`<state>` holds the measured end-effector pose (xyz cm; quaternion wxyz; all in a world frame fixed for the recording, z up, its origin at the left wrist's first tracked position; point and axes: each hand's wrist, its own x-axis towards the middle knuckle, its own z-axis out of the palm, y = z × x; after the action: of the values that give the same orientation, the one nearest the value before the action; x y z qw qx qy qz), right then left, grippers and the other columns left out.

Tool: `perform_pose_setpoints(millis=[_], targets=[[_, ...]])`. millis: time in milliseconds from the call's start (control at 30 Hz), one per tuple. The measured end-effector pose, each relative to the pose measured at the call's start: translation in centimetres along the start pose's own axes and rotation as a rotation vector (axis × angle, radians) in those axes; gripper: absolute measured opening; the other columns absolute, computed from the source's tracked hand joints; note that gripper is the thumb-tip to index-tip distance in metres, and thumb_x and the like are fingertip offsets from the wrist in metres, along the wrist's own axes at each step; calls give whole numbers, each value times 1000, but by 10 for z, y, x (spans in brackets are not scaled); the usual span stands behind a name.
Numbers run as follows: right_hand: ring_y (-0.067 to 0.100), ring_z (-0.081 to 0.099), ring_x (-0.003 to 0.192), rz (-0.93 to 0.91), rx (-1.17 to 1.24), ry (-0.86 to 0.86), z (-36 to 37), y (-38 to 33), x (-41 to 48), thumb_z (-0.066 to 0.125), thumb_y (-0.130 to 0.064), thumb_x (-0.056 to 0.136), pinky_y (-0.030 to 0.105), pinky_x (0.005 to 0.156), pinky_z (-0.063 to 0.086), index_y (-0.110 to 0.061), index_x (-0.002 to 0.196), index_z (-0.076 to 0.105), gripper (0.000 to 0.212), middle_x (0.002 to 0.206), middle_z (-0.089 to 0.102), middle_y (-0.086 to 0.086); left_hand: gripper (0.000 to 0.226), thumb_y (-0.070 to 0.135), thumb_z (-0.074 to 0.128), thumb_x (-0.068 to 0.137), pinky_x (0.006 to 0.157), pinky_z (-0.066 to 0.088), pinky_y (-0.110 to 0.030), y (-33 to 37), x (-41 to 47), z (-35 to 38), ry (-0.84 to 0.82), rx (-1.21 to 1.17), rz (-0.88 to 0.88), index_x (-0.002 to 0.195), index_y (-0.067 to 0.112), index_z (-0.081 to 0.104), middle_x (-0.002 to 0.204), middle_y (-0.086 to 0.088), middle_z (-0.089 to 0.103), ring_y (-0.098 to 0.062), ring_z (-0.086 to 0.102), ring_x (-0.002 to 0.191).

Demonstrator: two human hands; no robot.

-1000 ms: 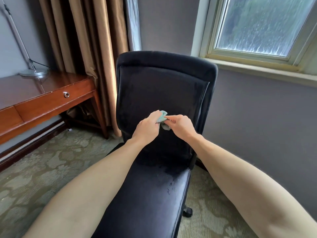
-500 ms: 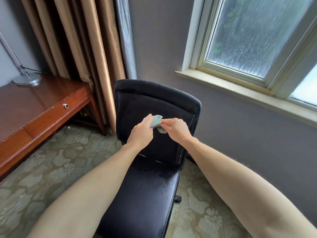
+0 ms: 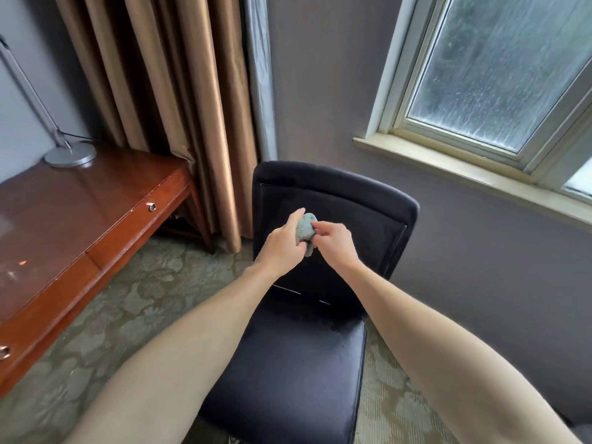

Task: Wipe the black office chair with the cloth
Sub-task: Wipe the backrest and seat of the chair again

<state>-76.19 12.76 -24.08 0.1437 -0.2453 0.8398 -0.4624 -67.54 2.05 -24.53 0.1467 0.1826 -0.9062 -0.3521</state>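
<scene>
I hold the cloth (image 3: 305, 230) bunched between both hands: my left hand (image 3: 282, 243) grips it and my right hand (image 3: 336, 241) pinches its edge, in front of the backrest of the chair (image 3: 294, 363). I think I am folding it, and next I must press it flat on the backrest. The tabletop (image 3: 80, 200) and curtain (image 3: 179, 107) stand left, not in the way.

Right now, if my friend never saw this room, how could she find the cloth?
Start at the big window, then look down and left to the black office chair. In front of its backrest the left hand and right hand meet, both holding the cloth. It is a small bunched-up lump, teal, unlike the black chair and bare hands around it.
</scene>
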Motion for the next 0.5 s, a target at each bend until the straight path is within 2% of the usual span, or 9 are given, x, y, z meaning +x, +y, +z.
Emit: perform_pose_setpoints(millis=[100, 167, 233, 333, 500], targets=[[18, 67, 96, 94, 279, -31, 25, -17, 12, 50, -2, 82, 28, 81, 55, -13, 113, 70, 39, 104, 72, 5, 86, 8, 60, 88, 84, 39, -21, -26, 13, -21, -121, -57, 61, 156, 26, 11, 132, -5, 58, -21, 59, 112], [20, 68, 95, 131, 417, -40, 38, -27, 17, 52, -3, 85, 32, 85, 55, -12, 108, 71, 32, 100, 73, 5, 93, 0, 57, 87, 87, 39, -20, -39, 21, -34, -210, -73, 71, 156, 28, 2, 142, -4, 50, -19, 56, 116], [21, 68, 97, 162, 521, -40, 47, -33, 20, 57, -10, 89, 35, 90, 54, -9, 114, 68, 26, 104, 72, 7, 95, -5, 52, 87, 92, 38, -21, -49, 30, -43, -284, -80, 66, 155, 32, -3, 149, -2, 42, -17, 52, 123], [19, 68, 100, 172, 558, -33, 53, -33, 30, 62, -21, 91, 33, 90, 53, -9, 116, 67, 28, 107, 72, 5, 91, -3, 47, 90, 94, 37, -20, -57, 49, -48, -313, -77, 96, 155, 35, -3, 147, -1, 45, -14, 51, 120], [19, 69, 98, 216, 487, 115, 53, -27, 64, 63, -15, 91, 37, 91, 55, -7, 120, 65, 30, 109, 71, 7, 94, -2, 54, 87, 101, 36, -21, -59, 85, -48, -369, -62, 191, 155, 36, 1, 153, 1, 38, -20, 45, 133]])
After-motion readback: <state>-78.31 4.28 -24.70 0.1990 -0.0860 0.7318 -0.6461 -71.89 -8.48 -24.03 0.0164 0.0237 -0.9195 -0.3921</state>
